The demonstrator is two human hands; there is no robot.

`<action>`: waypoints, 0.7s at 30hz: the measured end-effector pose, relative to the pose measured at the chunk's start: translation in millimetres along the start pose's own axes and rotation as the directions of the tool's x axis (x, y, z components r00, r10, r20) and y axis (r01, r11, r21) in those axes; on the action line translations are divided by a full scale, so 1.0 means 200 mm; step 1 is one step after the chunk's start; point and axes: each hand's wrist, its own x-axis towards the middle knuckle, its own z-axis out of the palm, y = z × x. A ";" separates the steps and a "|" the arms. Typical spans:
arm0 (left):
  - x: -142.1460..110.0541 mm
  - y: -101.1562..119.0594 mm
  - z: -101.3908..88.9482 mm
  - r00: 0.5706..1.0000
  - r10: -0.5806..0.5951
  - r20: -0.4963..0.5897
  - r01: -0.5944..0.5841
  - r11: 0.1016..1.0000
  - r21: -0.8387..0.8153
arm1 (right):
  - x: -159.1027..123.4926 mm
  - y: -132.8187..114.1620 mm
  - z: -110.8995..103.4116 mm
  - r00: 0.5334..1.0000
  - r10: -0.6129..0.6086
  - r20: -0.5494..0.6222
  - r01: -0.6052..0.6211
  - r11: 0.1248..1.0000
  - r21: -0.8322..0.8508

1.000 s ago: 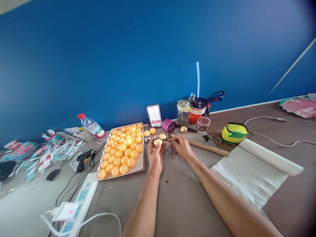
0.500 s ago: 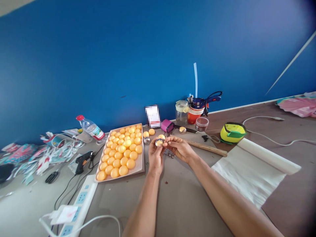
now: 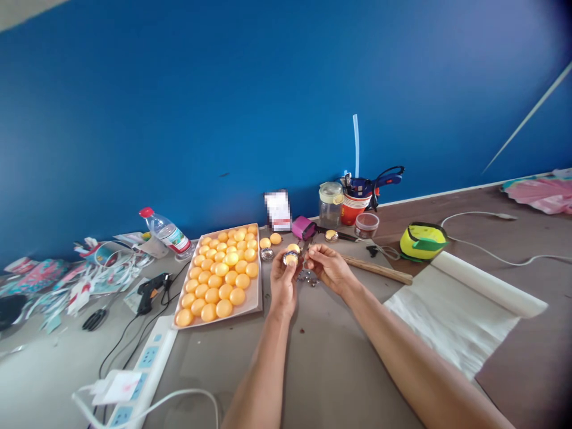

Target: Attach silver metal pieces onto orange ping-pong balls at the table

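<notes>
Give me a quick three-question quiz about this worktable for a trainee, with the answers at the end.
1. Which hand holds the silver-trimmed ball? A: right; B: left; C: neither.
2. True or false: the bottle has a red cap.
3. Fill in: the partly rolled white sheet lies to the ___ of the tray of orange balls.

Key: 1: B, the left hand. 2: True. 3: right.

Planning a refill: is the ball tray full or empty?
Mostly full: orange balls cover most of the tray, its near-right corner bare.
</notes>
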 end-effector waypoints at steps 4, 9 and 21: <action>0.00 0.00 0.00 1.000 -0.007 -0.012 0.007 1.000 -0.005 | -0.01 -0.01 0.02 0.998 0.037 0.051 -0.037 0.999 -0.012; 0.00 0.00 0.00 1.000 -0.014 -0.016 0.014 1.000 -0.003 | -0.01 0.01 0.01 0.995 0.095 0.044 -0.091 0.993 -0.076; -0.01 0.00 0.01 1.000 -0.004 0.024 0.002 0.997 0.075 | -0.02 -0.01 0.01 0.989 0.114 0.097 -0.095 0.978 -0.183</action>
